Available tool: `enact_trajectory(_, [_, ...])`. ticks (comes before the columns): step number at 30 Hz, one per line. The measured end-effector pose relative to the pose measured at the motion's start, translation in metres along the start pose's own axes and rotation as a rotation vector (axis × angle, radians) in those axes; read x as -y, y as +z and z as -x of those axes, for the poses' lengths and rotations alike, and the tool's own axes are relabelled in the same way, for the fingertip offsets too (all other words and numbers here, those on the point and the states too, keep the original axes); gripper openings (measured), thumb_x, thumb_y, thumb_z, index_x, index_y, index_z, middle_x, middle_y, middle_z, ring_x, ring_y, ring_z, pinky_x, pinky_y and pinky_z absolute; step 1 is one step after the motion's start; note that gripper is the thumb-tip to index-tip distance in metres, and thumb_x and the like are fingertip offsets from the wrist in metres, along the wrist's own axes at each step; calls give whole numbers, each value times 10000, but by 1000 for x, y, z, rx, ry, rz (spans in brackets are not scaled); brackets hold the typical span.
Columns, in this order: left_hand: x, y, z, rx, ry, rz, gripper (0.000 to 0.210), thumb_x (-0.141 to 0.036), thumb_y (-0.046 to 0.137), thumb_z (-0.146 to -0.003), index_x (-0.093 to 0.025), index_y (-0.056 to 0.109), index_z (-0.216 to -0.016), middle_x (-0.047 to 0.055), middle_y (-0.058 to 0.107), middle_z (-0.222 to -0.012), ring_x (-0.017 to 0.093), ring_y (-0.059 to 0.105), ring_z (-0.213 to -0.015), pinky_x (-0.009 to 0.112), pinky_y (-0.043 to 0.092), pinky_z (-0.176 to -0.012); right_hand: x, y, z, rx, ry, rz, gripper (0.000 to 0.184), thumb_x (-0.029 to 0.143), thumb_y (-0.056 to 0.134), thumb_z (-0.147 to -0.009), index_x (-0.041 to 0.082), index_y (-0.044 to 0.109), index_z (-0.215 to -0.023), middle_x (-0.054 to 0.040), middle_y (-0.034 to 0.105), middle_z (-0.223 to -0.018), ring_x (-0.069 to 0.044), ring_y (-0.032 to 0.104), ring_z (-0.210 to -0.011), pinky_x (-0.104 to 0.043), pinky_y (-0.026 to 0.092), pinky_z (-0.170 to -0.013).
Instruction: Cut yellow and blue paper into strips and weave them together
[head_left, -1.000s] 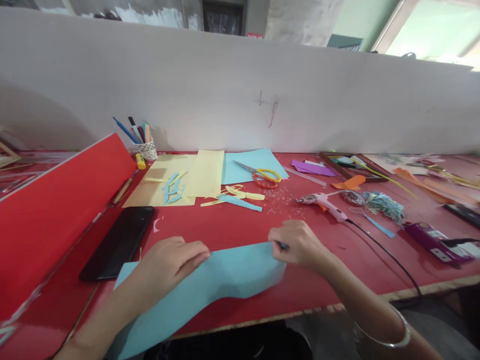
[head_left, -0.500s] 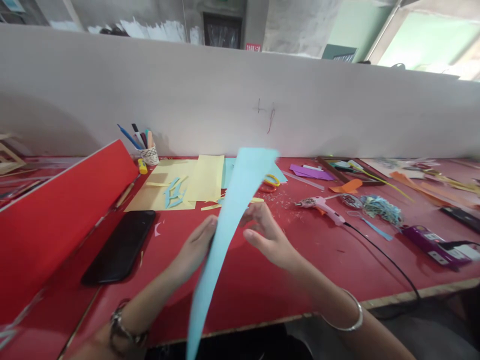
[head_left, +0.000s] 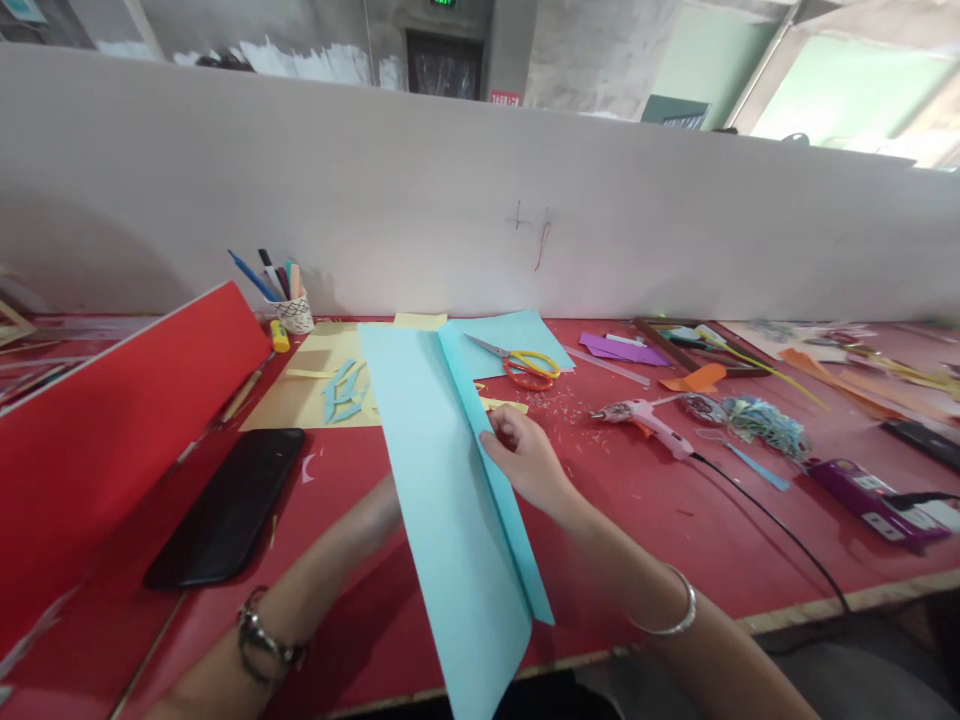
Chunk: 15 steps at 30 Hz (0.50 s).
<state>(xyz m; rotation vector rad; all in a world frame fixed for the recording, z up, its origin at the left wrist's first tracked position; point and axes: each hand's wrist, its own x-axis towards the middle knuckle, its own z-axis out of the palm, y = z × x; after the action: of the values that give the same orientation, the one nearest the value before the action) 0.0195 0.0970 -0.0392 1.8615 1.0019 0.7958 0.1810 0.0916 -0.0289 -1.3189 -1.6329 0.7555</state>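
Note:
A light blue sheet of paper (head_left: 442, 480) is held up over the near table, with a narrow strip along its right side folded. My right hand (head_left: 525, 455) pinches that folded edge, thumb on the front and fingers curled behind. Behind the sheet goes my left hand (head_left: 388, 505); only its wrist end shows, and its fingers are hidden. Just beyond the paper, scissors (head_left: 525, 365) with yellow and red handles lie partly on another blue sheet (head_left: 536, 330). Small blue paper strips (head_left: 346, 392) rest on a yellow sheet (head_left: 281, 405) to the left.
On the left are a black phone (head_left: 229, 510), a red board (head_left: 127, 440) and a pen cup (head_left: 294, 313). To the right lie a pink glue gun (head_left: 649, 422) with its cord, a shredded paper bundle (head_left: 765, 425) and a purple power strip (head_left: 874, 500). A white partition (head_left: 645, 220) stands behind.
The blue sheet has turned from nearly edge-on to face me, and its folded strip now shows. My right hand has closed on the fold. My left hand has gone behind the paper.

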Motion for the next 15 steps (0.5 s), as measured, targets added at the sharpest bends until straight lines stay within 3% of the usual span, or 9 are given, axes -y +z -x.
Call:
enact_trajectory(2, [-3,-19,-1,25,-132,207,544,-442,135,-880,-147,586,-951,113,655,-867,190,594,-702,316,473,-566,-5,-1,-2,18,32,-33,140,249,449,-688,205,328,-634,67,339,-560,-76,335,-484,-203,275,-469])
enact_trajectory(4, [-6,-40,-2,30,-204,384,749,-442,-102,-840,-144,568,-996,117,664,-834,198,608,-707,316,464,-546,-7,-1,-2,51,52,-41,163,260,459,-690,204,322,-622,77,314,-537,-67,303,-462,-199,246,-454])
enact_trajectory(5, [-7,-48,-3,22,-222,438,730,-424,-113,-839,-152,525,-1066,116,657,-896,195,607,-767,322,471,-587,-7,0,-2,63,58,-42,172,265,461,-692,204,319,-615,80,304,-528,-64,289,-455,-198,236,-451])
enact_trajectory(8, [-5,-62,-5,42,-245,492,370,-345,263,-870,-201,411,-1178,71,607,-1072,167,565,-928,301,469,-715,-7,2,0,71,63,-49,181,282,453,-707,204,319,-614,84,282,-512,-63,271,-444,-197,220,-449])
enact_trajectory(10, [0,-61,-5,86,-270,493,357,-296,391,-839,-212,403,-1186,66,578,-1128,168,544,-975,298,458,-762,-9,4,2,57,60,-23,159,284,440,-724,205,331,-639,86,269,-499,-68,275,-439,-196,219,-451])
enact_trajectory(15, [9,-46,-4,90,-272,670,570,-526,126,-841,-170,403,-1190,130,593,-1092,219,561,-954,352,484,-709,-10,5,7,60,6,289,56,252,422,-756,200,423,-734,58,365,-519,-96,353,-469,-207,238,-484])
